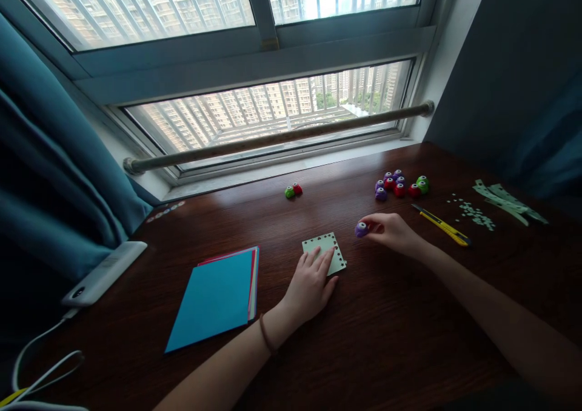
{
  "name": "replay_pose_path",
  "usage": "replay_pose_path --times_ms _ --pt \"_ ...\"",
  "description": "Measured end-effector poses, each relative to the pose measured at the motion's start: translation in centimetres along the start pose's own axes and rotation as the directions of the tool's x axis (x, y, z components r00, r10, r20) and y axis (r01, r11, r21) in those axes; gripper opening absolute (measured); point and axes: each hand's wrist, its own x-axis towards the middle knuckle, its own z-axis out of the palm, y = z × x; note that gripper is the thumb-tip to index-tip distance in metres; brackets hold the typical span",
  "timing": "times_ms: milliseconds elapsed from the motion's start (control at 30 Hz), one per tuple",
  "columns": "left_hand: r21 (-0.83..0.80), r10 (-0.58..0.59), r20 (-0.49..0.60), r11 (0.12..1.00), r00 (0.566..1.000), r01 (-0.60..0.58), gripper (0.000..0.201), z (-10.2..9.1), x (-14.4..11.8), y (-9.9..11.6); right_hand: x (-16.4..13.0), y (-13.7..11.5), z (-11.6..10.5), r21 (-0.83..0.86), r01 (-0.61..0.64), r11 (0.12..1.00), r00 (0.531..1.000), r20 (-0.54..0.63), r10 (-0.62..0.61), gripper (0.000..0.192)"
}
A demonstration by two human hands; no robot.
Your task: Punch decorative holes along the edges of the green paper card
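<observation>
My left hand (311, 280) lies with its fingers spread on a small pale green sheet of paper (322, 241), pressing it to the table. Small dark cut-out shapes run along the top and right edges of the sheet; my fingers hide part of it. To the right of the paper, my right hand (391, 232) grips a small purple craft punch (361, 230) between thumb and fingers. The punch is apart from the paper.
Several purple, red and green punches (399, 190) stand at the back right, with a green and red pair (293, 190) nearer the window. A yellow utility knife (443, 225), paper bits (476, 215) and pale strips (509, 202) lie right. Coloured paper (213, 299) and a white power strip (107, 274) lie left.
</observation>
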Motion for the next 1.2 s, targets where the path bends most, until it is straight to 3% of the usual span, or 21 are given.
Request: replay_pose_path --times_ms 100,267,367,500,633,1000,1100,1200 --pt "0.009 -0.004 -0.021 1.000 1.000 0.004 0.051 0.1 0.0 -0.1 1.2 2.5 -1.0 -0.055 -0.138 0.989 0.978 -0.163 0.127 0.026" --pt "0.022 0.007 -0.046 1.000 0.999 -0.006 0.048 0.4 -0.1 -0.4 3.6 6.6 -2.5 -0.154 -0.305 0.940 0.895 -0.383 0.228 0.029" --pt "0.027 0.016 -0.049 1.000 0.999 -0.015 0.047 0.6 -0.1 -0.6 4.9 8.2 -3.2 -0.203 -0.362 0.910 0.864 -0.439 0.246 0.031" --pt "0.034 0.024 -0.053 0.999 0.998 -0.022 0.046 0.7 -0.1 -0.7 6.2 9.2 -3.3 -0.261 -0.373 0.890 0.870 -0.431 0.238 0.028" --pt "0.037 0.029 -0.066 0.999 0.997 -0.026 0.044 0.7 -0.2 -0.7 6.9 9.3 -2.9 -0.309 -0.386 0.869 0.871 -0.432 0.234 0.025" --pt "0.053 -0.012 -0.085 0.998 0.996 0.016 0.048 0.5 -0.3 -0.6 8.0 8.2 -2.4 -0.308 -0.485 0.818 0.812 -0.507 0.290 0.022" --pt "0.062 -0.041 -0.096 0.997 0.995 0.047 0.051 0.4 -0.3 -0.5 7.5 6.8 -2.3 -0.299 -0.463 0.834 0.818 -0.506 0.273 0.026" --pt "0.070 -0.065 -0.102 0.995 0.993 0.073 0.050 0.3 -0.3 -0.4 5.8 4.2 -1.3 -0.295 -0.364 0.883 0.871 -0.444 0.211 0.029"
